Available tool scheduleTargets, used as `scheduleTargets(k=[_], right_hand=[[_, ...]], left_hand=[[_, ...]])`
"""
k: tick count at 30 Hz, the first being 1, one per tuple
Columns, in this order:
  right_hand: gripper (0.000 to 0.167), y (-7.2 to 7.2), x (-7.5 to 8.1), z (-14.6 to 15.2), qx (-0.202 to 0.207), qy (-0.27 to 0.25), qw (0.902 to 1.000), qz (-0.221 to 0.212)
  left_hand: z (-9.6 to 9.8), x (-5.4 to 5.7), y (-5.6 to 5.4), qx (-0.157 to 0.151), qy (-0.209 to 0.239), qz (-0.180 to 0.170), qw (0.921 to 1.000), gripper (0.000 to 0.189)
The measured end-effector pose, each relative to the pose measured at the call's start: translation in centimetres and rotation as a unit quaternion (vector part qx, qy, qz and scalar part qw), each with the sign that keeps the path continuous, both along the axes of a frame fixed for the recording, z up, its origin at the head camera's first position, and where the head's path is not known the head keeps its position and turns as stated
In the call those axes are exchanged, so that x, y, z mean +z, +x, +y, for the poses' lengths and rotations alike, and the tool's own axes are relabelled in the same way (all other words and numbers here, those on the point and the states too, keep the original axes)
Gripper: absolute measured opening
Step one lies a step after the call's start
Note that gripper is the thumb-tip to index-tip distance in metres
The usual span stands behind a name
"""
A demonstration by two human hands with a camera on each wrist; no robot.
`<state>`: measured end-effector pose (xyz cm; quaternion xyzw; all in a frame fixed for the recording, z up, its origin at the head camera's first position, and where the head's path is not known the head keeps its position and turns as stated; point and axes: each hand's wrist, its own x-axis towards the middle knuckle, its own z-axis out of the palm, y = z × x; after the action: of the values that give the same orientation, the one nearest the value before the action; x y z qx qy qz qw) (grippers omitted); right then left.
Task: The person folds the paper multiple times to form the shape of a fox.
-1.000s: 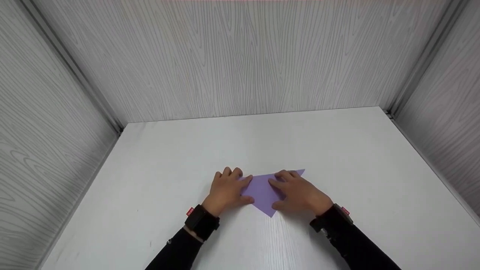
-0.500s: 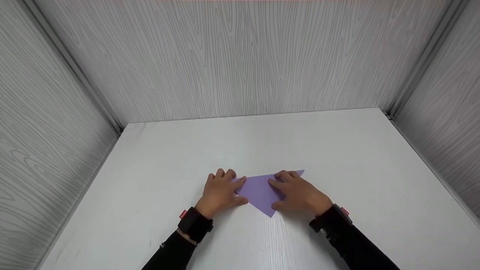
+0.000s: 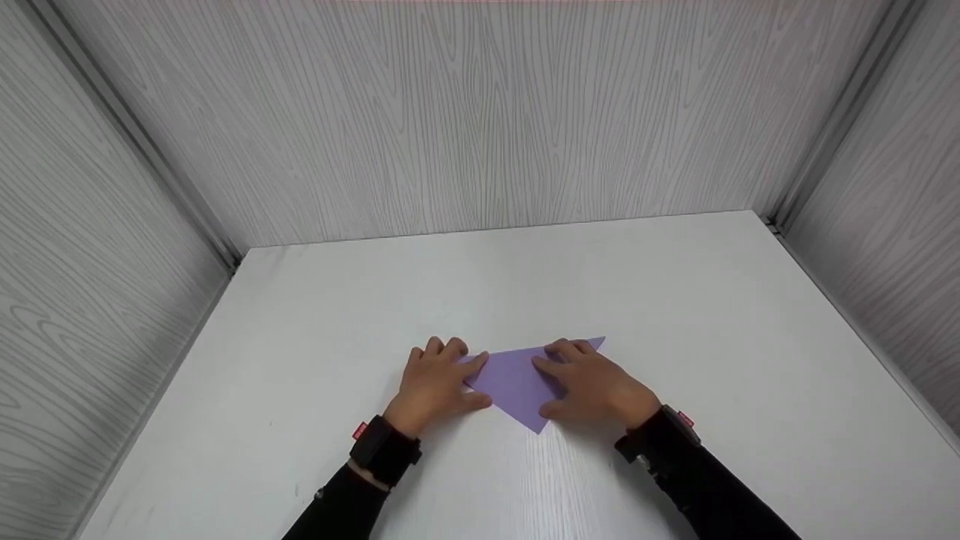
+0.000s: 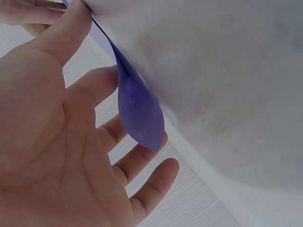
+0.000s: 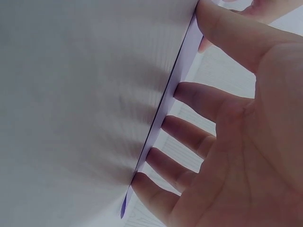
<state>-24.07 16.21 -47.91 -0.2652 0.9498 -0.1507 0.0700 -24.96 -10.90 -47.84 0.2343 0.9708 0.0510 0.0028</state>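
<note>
A folded sheet of purple paper (image 3: 514, 382), roughly triangular with one point toward the person, lies on the white table. My left hand (image 3: 435, 382) touches its left part with spread thumb and index finger. In the left wrist view the paper's left corner (image 4: 141, 113) bulges up in a curl in front of the other fingers. My right hand (image 3: 600, 386) presses the right part flat, thumb and fingertips spread over it. The right wrist view shows those fingertips resting along the thin paper (image 5: 163, 101). Part of the sheet is hidden under both hands.
The white table (image 3: 510, 285) is bounded by pale wood-grain panels at the back (image 3: 480, 120), left (image 3: 97, 247) and right (image 3: 885, 187). Black bands (image 3: 385, 450) with red tags circle both wrists.
My left hand has slid left along the paper, uncovering more of its middle. The right hand stays in place on the sheet. The head view has shifted slightly.
</note>
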Motion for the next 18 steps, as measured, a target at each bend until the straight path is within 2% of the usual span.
scheduleTargets(k=[11, 18], right_hand=[[0.070, -0.10, -0.21, 0.27, 0.022, -0.007, 0.9995, 0.020], [0.070, -0.18, -0.31, 0.48, 0.023, -0.007, 0.9994, 0.025]], left_hand=[[0.05, 0.17, -0.05, 0.004, -0.002, -0.006, 1.0000, 0.070], [-0.77, 0.14, -0.05, 0.010, -0.018, 0.003, 0.9998, 0.067]])
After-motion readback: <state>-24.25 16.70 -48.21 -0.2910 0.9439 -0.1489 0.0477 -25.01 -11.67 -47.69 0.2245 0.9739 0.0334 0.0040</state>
